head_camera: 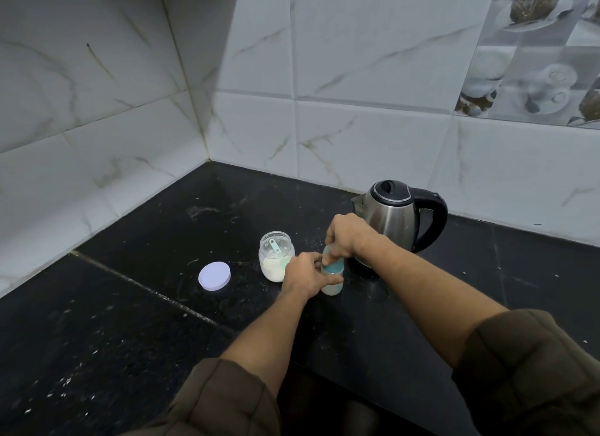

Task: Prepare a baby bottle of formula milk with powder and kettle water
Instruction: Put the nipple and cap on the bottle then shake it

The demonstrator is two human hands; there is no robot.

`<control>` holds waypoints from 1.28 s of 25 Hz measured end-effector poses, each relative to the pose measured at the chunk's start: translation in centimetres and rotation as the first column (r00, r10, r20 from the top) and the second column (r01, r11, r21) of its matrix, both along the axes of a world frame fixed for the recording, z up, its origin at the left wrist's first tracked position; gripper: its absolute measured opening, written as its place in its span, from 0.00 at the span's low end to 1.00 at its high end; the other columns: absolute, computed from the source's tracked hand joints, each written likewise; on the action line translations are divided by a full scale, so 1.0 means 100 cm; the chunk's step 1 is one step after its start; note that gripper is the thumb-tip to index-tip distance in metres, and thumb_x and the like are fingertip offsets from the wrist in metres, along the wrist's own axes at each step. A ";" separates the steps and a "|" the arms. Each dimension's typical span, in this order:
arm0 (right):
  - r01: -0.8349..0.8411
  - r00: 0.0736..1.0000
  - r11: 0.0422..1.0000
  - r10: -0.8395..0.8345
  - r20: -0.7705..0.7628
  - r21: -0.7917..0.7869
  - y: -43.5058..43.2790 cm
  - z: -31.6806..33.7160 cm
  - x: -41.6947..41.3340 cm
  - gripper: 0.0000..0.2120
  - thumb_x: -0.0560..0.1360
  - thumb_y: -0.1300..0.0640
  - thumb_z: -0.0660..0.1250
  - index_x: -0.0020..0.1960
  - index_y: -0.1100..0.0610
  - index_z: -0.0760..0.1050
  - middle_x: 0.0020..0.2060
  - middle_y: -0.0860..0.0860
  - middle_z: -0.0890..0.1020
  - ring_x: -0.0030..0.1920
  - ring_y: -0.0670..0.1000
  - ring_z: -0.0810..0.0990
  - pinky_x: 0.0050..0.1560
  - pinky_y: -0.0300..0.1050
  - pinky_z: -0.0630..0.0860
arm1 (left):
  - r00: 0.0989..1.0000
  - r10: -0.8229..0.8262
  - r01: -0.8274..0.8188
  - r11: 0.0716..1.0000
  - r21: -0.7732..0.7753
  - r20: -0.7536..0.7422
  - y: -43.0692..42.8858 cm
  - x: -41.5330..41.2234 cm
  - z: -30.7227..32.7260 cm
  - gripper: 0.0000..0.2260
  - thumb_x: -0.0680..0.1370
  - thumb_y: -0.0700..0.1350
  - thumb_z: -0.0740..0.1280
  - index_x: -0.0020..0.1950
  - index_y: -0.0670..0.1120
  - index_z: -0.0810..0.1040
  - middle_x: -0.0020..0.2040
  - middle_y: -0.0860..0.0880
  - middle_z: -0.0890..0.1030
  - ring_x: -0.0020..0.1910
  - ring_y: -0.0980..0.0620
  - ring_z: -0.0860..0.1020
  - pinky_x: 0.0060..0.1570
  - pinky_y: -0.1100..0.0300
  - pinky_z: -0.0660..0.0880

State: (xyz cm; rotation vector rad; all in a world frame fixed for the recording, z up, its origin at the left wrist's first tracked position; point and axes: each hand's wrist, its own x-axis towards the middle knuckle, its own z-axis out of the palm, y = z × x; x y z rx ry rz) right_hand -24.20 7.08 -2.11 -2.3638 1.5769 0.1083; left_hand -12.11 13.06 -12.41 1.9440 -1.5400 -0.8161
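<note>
A small baby bottle (332, 278) with a teal collar stands upright on the black counter, with pale liquid low inside. My left hand (305, 275) wraps around its body. My right hand (345, 237) grips the clear cap on top of it from above. Just left of the bottle stands an open glass jar (276, 255) holding white powder and a teal scoop. A steel kettle (397, 213) with a black handle and shut lid stands behind the bottle to the right.
The jar's white lid (215, 275) lies flat on the black counter (130, 322) to the left. Tiled walls meet in a corner behind. White specks are scattered over the counter. The counter's front edge runs below my forearms.
</note>
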 end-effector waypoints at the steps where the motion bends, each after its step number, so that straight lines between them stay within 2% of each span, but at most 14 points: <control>1: -0.019 1.000 1.000 0.019 -0.005 -0.006 0.000 -0.002 -0.001 0.20 0.64 0.48 0.84 0.53 0.52 0.86 0.51 0.50 0.86 0.52 0.52 0.84 0.54 0.48 0.83 | 1.000 -0.004 0.004 1.000 0.002 0.003 0.000 -0.001 0.001 0.17 0.66 0.56 0.83 0.49 0.54 0.83 0.43 0.56 0.86 0.46 0.56 0.83 0.49 0.56 0.80; 5: -0.132 0.991 0.991 0.132 0.020 -0.023 0.003 -0.013 -0.016 0.29 0.67 0.37 0.77 0.65 0.47 0.82 0.60 0.48 0.85 0.59 0.52 0.82 0.61 0.52 0.80 | 1.000 0.000 0.000 1.000 0.003 0.024 0.001 -0.003 0.005 0.14 0.67 0.56 0.82 0.40 0.54 0.80 0.39 0.55 0.85 0.43 0.55 0.83 0.48 0.54 0.81; 7: -0.155 0.976 0.988 0.154 0.156 -0.008 0.004 -0.018 -0.030 0.41 0.66 0.35 0.70 0.78 0.45 0.70 0.68 0.49 0.81 0.66 0.53 0.80 0.66 0.52 0.77 | 1.000 0.010 -0.010 1.000 -0.024 0.004 -0.001 -0.002 0.011 0.14 0.66 0.58 0.81 0.40 0.53 0.80 0.39 0.55 0.85 0.42 0.56 0.83 0.48 0.54 0.82; 9: -0.151 0.940 0.989 0.142 0.310 0.004 0.007 -0.020 -0.040 0.50 0.67 0.43 0.72 0.84 0.46 0.53 0.66 0.49 0.80 0.61 0.51 0.80 0.63 0.47 0.75 | 1.000 0.005 -0.006 0.997 -0.083 -0.010 -0.006 0.001 0.022 0.14 0.66 0.58 0.80 0.41 0.52 0.82 0.39 0.55 0.86 0.42 0.57 0.84 0.50 0.51 0.83; 12: -0.126 0.886 0.992 0.108 0.451 0.010 0.013 -0.020 -0.040 0.59 0.69 0.56 0.75 0.84 0.47 0.36 0.56 0.47 0.79 0.48 0.44 0.79 0.52 0.37 0.72 | 0.999 0.012 -0.019 0.981 -0.194 -0.034 -0.014 0.007 0.049 0.17 0.66 0.60 0.80 0.47 0.52 0.85 0.40 0.56 0.87 0.43 0.60 0.85 0.51 0.51 0.83; 14: -0.104 0.845 0.994 0.109 0.524 -0.039 0.013 -0.018 -0.032 0.62 0.70 0.55 0.77 0.83 0.46 0.31 0.57 0.45 0.78 0.52 0.45 0.79 0.55 0.38 0.73 | 0.999 0.031 -0.040 0.963 -0.267 -0.035 -0.018 0.011 0.069 0.19 0.67 0.63 0.79 0.50 0.52 0.86 0.41 0.57 0.87 0.43 0.61 0.85 0.51 0.53 0.83; 19: -0.069 0.758 0.948 0.251 0.602 -0.309 0.001 -0.001 -0.010 0.60 0.73 0.51 0.77 0.82 0.41 0.32 0.54 0.46 0.81 0.50 0.48 0.82 0.56 0.44 0.77 | 0.998 0.031 -0.053 0.919 -0.392 -0.061 -0.015 0.026 0.109 0.19 0.69 0.65 0.78 0.53 0.55 0.86 0.39 0.59 0.86 0.41 0.61 0.84 0.49 0.57 0.83; 24: -0.065 0.661 0.916 0.337 0.670 -0.396 -0.010 0.029 0.012 0.49 0.73 0.49 0.77 0.83 0.38 0.49 0.50 0.44 0.81 0.40 0.42 0.80 0.48 0.43 0.76 | 0.991 0.060 -0.112 0.867 -0.486 -0.120 -0.009 0.050 0.133 0.20 0.75 0.64 0.74 0.61 0.54 0.85 0.40 0.59 0.86 0.43 0.64 0.83 0.51 0.62 0.80; 26: 0.067 0.513 0.941 0.253 0.820 -0.332 -0.018 0.043 0.018 0.46 0.72 0.46 0.78 0.80 0.35 0.53 0.55 0.47 0.82 0.47 0.48 0.84 0.52 0.48 0.81 | 0.982 0.138 -0.186 0.848 -0.496 -0.132 -0.007 0.061 0.139 0.20 0.79 0.63 0.69 0.64 0.52 0.83 0.41 0.58 0.85 0.44 0.65 0.81 0.52 0.64 0.75; 27: 0.166 0.380 0.952 0.179 0.908 -0.257 -0.022 0.053 0.022 0.46 0.72 0.46 0.78 0.79 0.34 0.53 0.58 0.50 0.82 0.50 0.51 0.85 0.54 0.51 0.82 | 0.973 0.193 -0.232 0.840 -0.490 -0.130 -0.007 0.066 0.139 0.21 0.81 0.64 0.66 0.65 0.52 0.83 0.43 0.58 0.85 0.45 0.64 0.80 0.53 0.63 0.73; 29: 0.305 -0.023 0.952 0.001 1.000 0.006 -0.025 0.078 0.030 0.45 0.73 0.49 0.78 0.78 0.34 0.54 0.60 0.55 0.81 0.54 0.54 0.85 0.56 0.57 0.84 | 0.953 0.289 -0.297 0.834 -0.465 -0.090 -0.009 0.079 0.137 0.21 0.83 0.63 0.62 0.66 0.51 0.83 0.50 0.57 0.86 0.50 0.58 0.81 0.56 0.60 0.73; 30: 0.267 -0.248 0.951 -0.087 0.965 0.154 -0.024 0.093 0.034 0.44 0.74 0.53 0.78 0.78 0.36 0.54 0.61 0.55 0.80 0.57 0.55 0.85 0.54 0.58 0.85 | 0.946 0.318 -0.308 0.839 -0.448 -0.054 -0.011 0.084 0.134 0.21 0.84 0.62 0.61 0.66 0.51 0.82 0.53 0.55 0.86 0.54 0.54 0.81 0.57 0.59 0.73; 31: 0.162 -0.392 0.954 -0.172 0.904 0.252 -0.021 0.107 0.038 0.42 0.76 0.56 0.77 0.79 0.37 0.54 0.61 0.54 0.79 0.59 0.56 0.84 0.51 0.57 0.86 | 0.941 0.339 -0.312 0.845 -0.434 -0.017 -0.014 0.088 0.133 0.20 0.84 0.60 0.61 0.66 0.50 0.82 0.55 0.53 0.86 0.56 0.51 0.82 0.59 0.57 0.75; 32: 0.049 -0.418 0.956 -0.243 0.876 0.289 -0.018 0.117 0.042 0.42 0.77 0.58 0.76 0.79 0.38 0.54 0.61 0.53 0.79 0.60 0.57 0.84 0.48 0.55 0.86 | 0.937 0.350 -0.314 0.855 -0.414 0.013 -0.018 0.091 0.132 0.19 0.84 0.59 0.61 0.67 0.49 0.82 0.56 0.52 0.86 0.58 0.49 0.82 0.60 0.55 0.75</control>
